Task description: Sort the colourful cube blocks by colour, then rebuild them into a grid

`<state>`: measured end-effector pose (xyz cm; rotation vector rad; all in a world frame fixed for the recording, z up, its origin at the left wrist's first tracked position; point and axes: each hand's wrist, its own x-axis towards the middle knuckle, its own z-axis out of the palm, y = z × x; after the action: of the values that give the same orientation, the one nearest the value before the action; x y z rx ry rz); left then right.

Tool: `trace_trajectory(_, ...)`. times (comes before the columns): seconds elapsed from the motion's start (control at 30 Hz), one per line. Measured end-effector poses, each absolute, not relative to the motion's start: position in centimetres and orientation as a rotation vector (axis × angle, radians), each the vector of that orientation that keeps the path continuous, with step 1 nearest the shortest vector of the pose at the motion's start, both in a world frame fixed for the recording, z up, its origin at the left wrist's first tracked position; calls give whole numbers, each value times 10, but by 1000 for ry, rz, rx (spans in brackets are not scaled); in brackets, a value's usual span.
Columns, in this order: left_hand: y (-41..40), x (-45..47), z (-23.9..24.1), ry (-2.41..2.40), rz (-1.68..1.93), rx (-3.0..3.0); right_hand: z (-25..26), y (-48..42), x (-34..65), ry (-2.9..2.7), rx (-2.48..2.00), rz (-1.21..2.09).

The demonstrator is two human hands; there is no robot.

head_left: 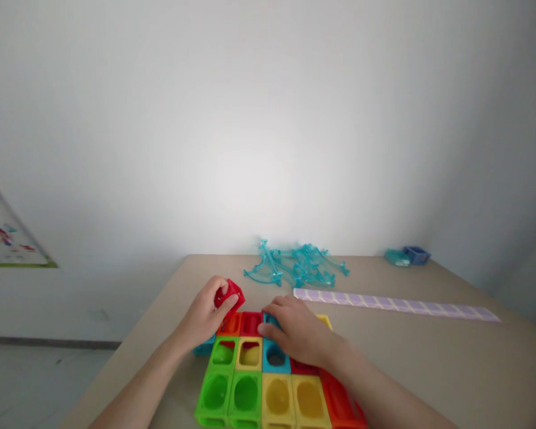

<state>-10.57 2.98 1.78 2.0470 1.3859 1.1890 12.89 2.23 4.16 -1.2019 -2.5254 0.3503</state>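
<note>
My left hand [208, 308] grips a red hollow block [235, 293] between thumb and fingers, just above the far left corner of a joined set of hollow blocks [245, 390]. That set has green, yellow, blue, red and orange pieces in rows, with round or oval openings on top. My right hand [297, 326] rests over the far right part of the set, its fingers bent over a blue block [272, 320]. The palm covers several pieces there. A blue piece [204, 347] sticks out at the set's left side.
Translucent teal curved track pieces [303, 265] lie in a heap by the wall. A long pale purple strip [393, 304] crosses the table [428, 351] at the right. In the far right corner are a teal piece [397, 257] and a dark blue block [417, 255].
</note>
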Motion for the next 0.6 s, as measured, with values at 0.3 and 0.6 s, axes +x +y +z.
trace_trajectory(0.3,23,-99,17,1398,1013,2201,37,28,99,-2353,-1398,590)
trace_trajectory(0.6,34,-104,16,1387,1286,1805,38,22,111,-2235,-973,648)
